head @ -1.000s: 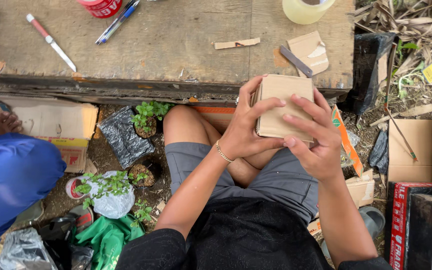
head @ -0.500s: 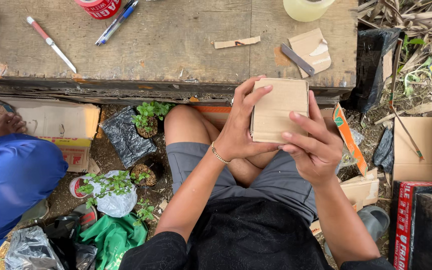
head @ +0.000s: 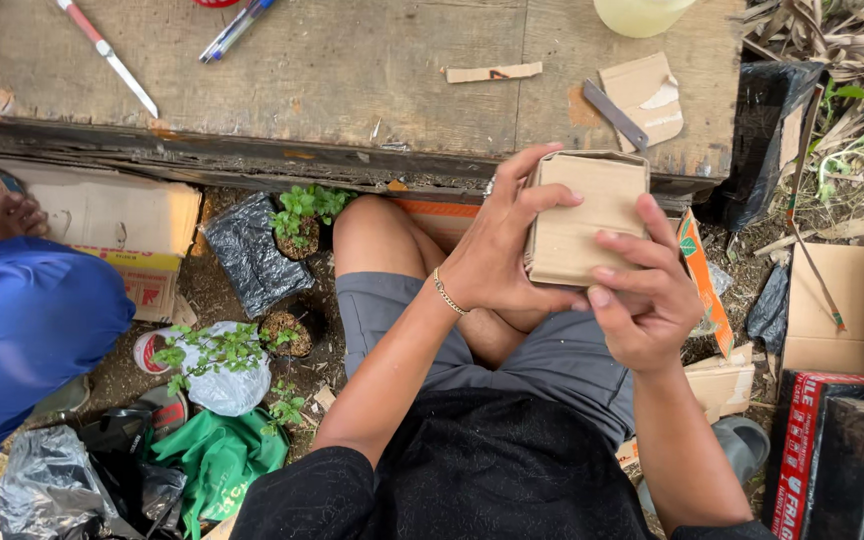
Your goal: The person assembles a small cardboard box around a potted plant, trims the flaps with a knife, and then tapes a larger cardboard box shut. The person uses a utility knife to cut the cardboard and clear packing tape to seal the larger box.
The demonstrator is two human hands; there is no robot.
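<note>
Since a moment ago, both hands have shifted the cardboard box slightly rightward, and it stays above my lap, just in front of the wooden table's edge. Largest first: the table's far side is cut off by the frame, as is a yellowish container on it. A person in a blue sleeve sits left, mostly out of view. My left hand wraps the box's left side, fingers spread over its face. My right hand grips the lower right corner, fingers curled on top. Box's underside is hidden by my palms.
</note>
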